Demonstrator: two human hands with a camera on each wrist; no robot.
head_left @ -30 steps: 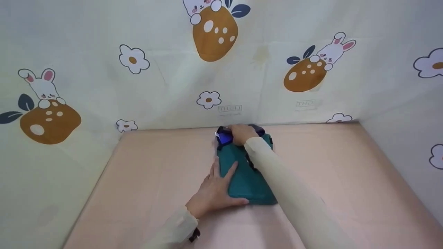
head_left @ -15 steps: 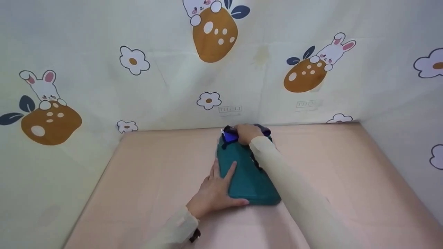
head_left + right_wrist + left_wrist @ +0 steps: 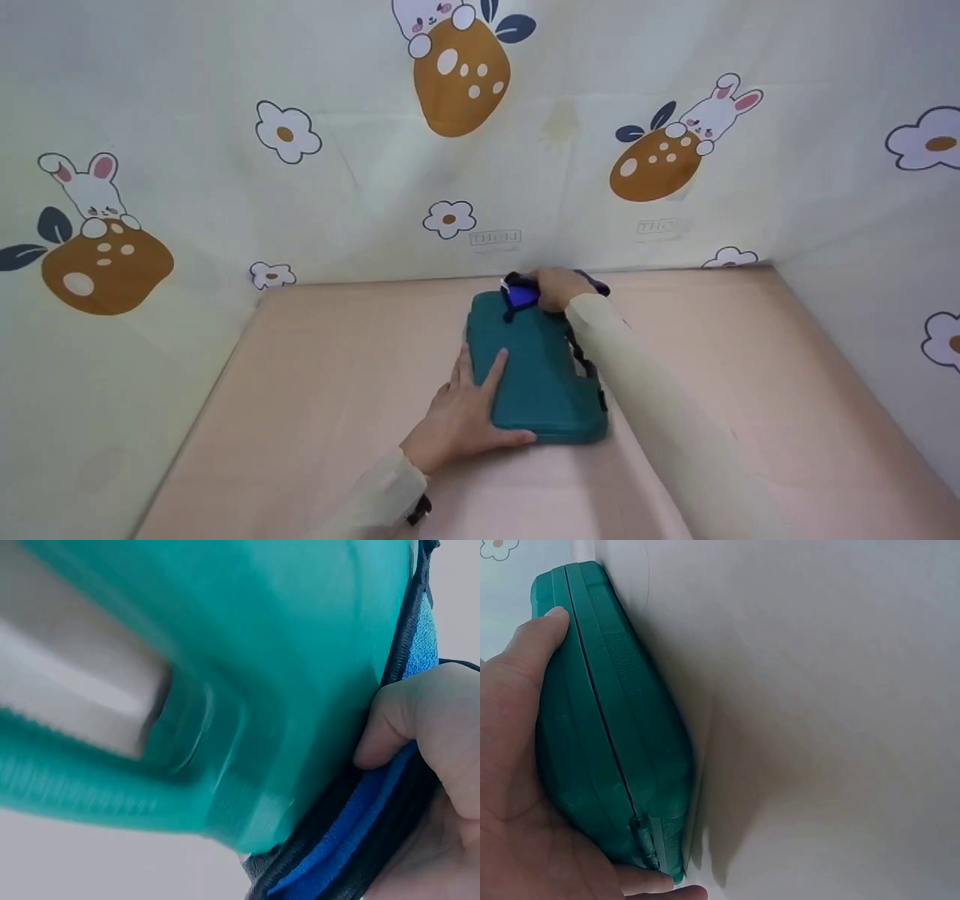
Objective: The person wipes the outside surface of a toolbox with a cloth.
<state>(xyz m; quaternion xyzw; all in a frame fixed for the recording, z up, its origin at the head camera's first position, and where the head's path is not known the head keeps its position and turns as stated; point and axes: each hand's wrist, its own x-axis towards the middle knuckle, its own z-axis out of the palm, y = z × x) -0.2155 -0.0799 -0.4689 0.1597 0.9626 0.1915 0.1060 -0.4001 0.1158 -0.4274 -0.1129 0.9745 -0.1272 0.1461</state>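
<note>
A green plastic carrying case (image 3: 529, 375) lies flat on the table, its handle opening on the right side partly behind my right sleeve. My left hand (image 3: 454, 420) rests on the near left corner with fingers spread, thumb along the front edge. In the left wrist view, that thumb (image 3: 540, 637) lies against the seamed side of the case. At the far end, my right hand (image 3: 561, 289) grips a bunched blue cloth with black edging (image 3: 520, 295). The right wrist view shows the cloth (image 3: 322, 866) pressed along the edge of the case, thumb on top.
A pale peach cover (image 3: 337, 375) spreads over the table on both sides of the case. Behind stands a light cloth wall (image 3: 360, 180) printed with rabbits and flowers, close to the far end of the case. Side walls flank the table.
My right hand has slid to the right with the cloth across the far end of the case, uncovering its far left corner. The left hand has stayed in place.
</note>
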